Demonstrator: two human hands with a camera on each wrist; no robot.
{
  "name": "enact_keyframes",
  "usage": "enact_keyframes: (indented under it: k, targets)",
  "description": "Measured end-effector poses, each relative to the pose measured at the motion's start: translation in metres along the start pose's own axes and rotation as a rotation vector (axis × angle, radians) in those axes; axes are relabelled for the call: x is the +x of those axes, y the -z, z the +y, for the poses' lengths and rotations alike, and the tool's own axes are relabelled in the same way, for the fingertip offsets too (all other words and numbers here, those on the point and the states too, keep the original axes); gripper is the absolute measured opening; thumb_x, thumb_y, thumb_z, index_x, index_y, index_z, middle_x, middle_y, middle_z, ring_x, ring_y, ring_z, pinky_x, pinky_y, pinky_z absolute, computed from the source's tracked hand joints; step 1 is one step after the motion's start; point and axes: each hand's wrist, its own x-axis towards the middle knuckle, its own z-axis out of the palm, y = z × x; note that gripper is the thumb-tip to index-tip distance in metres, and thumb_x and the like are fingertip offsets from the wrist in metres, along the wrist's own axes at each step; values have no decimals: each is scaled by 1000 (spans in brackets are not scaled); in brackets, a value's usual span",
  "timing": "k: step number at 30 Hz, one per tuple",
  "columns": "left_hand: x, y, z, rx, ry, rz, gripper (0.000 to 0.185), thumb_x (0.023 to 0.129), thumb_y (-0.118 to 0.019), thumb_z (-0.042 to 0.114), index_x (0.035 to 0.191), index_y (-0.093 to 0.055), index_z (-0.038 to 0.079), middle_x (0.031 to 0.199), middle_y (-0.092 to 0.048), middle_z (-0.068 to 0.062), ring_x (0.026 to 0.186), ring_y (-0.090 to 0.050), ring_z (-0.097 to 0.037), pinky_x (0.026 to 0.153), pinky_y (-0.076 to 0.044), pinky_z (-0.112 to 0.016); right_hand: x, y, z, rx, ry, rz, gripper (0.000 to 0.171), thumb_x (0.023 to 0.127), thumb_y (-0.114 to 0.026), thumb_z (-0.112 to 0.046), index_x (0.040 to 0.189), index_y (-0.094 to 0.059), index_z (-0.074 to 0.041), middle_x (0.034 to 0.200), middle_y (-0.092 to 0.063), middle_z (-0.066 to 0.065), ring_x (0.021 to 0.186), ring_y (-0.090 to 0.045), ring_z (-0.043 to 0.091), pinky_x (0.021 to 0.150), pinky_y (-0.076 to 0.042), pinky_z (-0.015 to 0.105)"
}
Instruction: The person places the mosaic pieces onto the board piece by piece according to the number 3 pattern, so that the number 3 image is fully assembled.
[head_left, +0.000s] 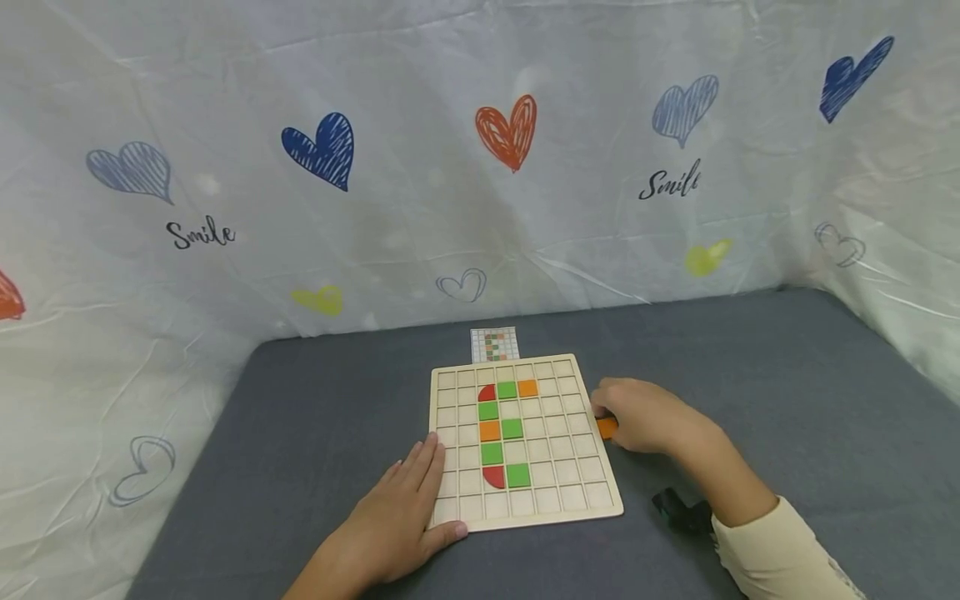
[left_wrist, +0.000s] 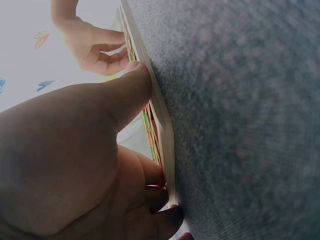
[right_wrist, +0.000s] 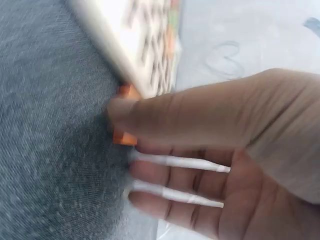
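Note:
A square wooden grid board lies on the grey cloth, with red, green and orange tiles in some of its cells. My left hand rests along the board's left edge, fingers straight and thumb on the near rim. In the left wrist view that thumb touches the wooden rim. Just off the board's right edge, my right hand pinches an orange tile. The right wrist view shows the orange tile under the thumb, close to the cloth; it is blurred and partly hidden.
A small printed card with a coloured grid pattern lies behind the board's far edge. Near the right forearm is a dark object, its kind unclear. A white curtain with hearts hangs behind the grey-covered table.

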Motion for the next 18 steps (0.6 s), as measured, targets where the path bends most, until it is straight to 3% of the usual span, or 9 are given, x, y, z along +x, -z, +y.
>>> enact_keyframes:
  k: [5, 12, 18]
  targets:
    - [0, -1, 0, -1, 2, -5, 89, 85, -34, 67, 144, -15, 3, 149, -6, -12, 135, -9, -28, 104, -21, -46, 1, -7, 2, 17, -14, 28, 23, 70, -61, 5, 67, -50, -14, 59, -36, -8, 55, -34, 9, 49, -29, 24]
    - [-1, -2, -1, 0, -1, -3, 89, 85, -34, 66, 144, -15, 3, 149, -6, -12, 135, -10, -28, 103, -22, -47, -4, 1, 1, 38, -60, -37, 16, 69, -60, -3, 76, -51, -13, 62, -40, -6, 56, -37, 9, 50, -31, 25]
    - [-1, -2, 0, -1, 1, 5, 89, 85, -35, 66, 144, -15, 3, 149, -6, -12, 135, -9, -27, 104, -21, -47, -5, 6, -8, 87, 35, -58, 15, 65, -59, -2, 67, -50, -14, 58, -32, -9, 53, -30, 6, 47, -25, 22]
